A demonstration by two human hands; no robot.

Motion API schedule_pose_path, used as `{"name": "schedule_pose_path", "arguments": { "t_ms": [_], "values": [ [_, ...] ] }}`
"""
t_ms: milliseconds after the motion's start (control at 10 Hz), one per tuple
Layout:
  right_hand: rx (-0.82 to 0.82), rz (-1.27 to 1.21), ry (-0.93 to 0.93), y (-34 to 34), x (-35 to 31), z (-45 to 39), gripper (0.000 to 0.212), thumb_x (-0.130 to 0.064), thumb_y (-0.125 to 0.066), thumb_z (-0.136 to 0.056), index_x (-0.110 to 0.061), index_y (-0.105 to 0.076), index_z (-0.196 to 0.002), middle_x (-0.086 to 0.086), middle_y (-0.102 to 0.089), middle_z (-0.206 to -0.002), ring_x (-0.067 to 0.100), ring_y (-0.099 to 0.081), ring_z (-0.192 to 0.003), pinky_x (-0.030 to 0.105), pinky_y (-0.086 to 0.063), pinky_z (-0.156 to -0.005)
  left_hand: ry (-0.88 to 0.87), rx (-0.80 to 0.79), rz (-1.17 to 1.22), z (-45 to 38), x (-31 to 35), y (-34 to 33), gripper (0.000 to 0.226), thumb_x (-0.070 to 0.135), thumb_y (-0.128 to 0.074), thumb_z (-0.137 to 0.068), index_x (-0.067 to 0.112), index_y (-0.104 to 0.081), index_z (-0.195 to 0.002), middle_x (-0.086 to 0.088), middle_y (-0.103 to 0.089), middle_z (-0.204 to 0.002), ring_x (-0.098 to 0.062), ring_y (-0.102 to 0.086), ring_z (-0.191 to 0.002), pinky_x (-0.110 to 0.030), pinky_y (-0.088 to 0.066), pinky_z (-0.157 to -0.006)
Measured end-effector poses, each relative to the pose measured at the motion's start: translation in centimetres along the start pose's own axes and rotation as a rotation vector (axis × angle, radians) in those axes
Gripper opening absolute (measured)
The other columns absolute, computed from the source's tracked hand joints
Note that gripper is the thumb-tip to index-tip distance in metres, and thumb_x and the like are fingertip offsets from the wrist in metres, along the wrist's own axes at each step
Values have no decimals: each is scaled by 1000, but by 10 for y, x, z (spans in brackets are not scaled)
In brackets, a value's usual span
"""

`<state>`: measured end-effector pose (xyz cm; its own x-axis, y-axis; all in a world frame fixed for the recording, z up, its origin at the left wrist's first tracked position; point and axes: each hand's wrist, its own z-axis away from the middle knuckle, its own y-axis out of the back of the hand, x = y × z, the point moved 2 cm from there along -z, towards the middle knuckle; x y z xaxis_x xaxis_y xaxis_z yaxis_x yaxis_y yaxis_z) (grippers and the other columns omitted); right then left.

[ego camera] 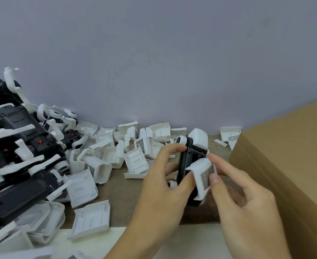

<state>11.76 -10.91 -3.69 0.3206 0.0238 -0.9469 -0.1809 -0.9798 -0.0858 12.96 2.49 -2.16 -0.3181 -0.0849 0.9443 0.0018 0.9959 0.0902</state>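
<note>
Lavender-grey wall (154,62) backs a brown workbench (127,195), and just above the bench, right of its middle, a black housing (188,165) is held upright. A white grille cover (203,174) sits against the housing's right face, tilted, its mesh panel turned toward the camera; whether it is fully seated on the housing is hard to judge from this angle. The right hand (247,202) pinches that cover, thumb flat on the mesh and forefinger along its upper edge, with the other fingers loosely curled behind. The left hand (161,187) wraps the housing from the left, thumb on its lower front and fingers curled over its upper end. A second white cap (199,137) rides on the housing's top.

Left of the housing and behind it, loose white covers (105,159) lie scattered in a heap across the bench to the wall. Further left of the housing, black assemblies (13,146) with white arms are stacked on a slant. Right of the housing, near the right hand, stands a cardboard box (288,156). Below the housing, a white ledge (90,242) runs along the bench's near edge.
</note>
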Motion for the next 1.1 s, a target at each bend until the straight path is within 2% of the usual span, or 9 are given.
{"name": "schedule_pose_path", "arguments": {
  "t_ms": [100,200,300,500,700,800,900,1000,1100],
  "values": [
    [-20,-6,-20,-5,-7,2,59,-54,-70,-55,-35,-72,-111,-4,-70,-101,6,-69,-67,6,-48,-57,-23,-21,-39,1,-2,0,36,25,-70,-90,55,-58,-107,22,-74,-97,-7,-72,-88,-26,-59,-74],
    [17,42,4,-6,-7,3,65,-55,-76,-50,-40,-68,-112,-13,-68,-107,9,-71,-79,18,-56,-63,-20,-52,-94,2,-2,-1,48,15,-66,-94,58,-56,-112,36,-68,-100,1,-67,-102,-37,-58,-89],
    [50,122,131,-2,-2,3,54,-24,-83,-67,-47,-65,-113,-18,-63,-113,8,-69,-90,26,-58,-67,-15,-65,-62,2,-3,-1,42,18,-62,-97,58,-59,-112,25,-72,-105,-3,-68,-104,-27,-59,-82],
    [-10,295,324,-4,-3,5,73,2,-86,-67,-43,-66,-121,-21,-56,-121,4,-57,-114,15,-51,-77,3,-87,110,3,-3,0,27,43,-54,-88,42,-67,-112,9,-75,-104,-7,-71,-98,-13,-52,-77],
    [-66,418,373,-4,-4,5,72,0,-84,-70,-45,-65,-123,-24,-53,-126,16,-58,-107,24,-48,-80,-10,-92,-3,2,-1,-3,36,47,-70,-77,45,-61,-113,9,-74,-106,-19,-72,-98,-46,-59,-86],
    [-94,387,363,-10,-12,9,58,-40,-68,-69,-46,-61,-127,-24,-49,-131,10,-56,-116,18,-47,-86,10,-47,-3,3,-3,-2,32,29,-74,-86,45,-61,-110,15,-74,-102,-10,-72,-82,-27,-58,-64],
    [-93,289,298,-11,-9,10,64,-36,-73,-66,-47,-56,-127,-23,-50,-132,0,-54,-120,14,-49,-82,70,0,101,2,-5,-1,31,21,-75,-88,39,-60,-109,8,-76,-102,-13,-75,-78,-22,-56,-59],
    [-87,189,248,-11,-7,8,58,-15,-76,-63,-41,-56,-111,-23,-60,-116,-15,-55,-107,4,-46,-76,71,8,136,1,-5,-1,38,32,-72,-78,32,-58,-113,3,-77,-106,-20,-76,-86,-34,-61,-71],
    [-108,122,120,-5,-1,0,48,-3,-80,-77,-36,-59,-105,-36,-65,-100,-17,-60,-96,1,-45,-72,63,6,178,0,-4,-1,42,32,-72,-76,22,-59,-115,0,-78,-104,-21,-76,-89,-32,-59,-74]
  ]
}}
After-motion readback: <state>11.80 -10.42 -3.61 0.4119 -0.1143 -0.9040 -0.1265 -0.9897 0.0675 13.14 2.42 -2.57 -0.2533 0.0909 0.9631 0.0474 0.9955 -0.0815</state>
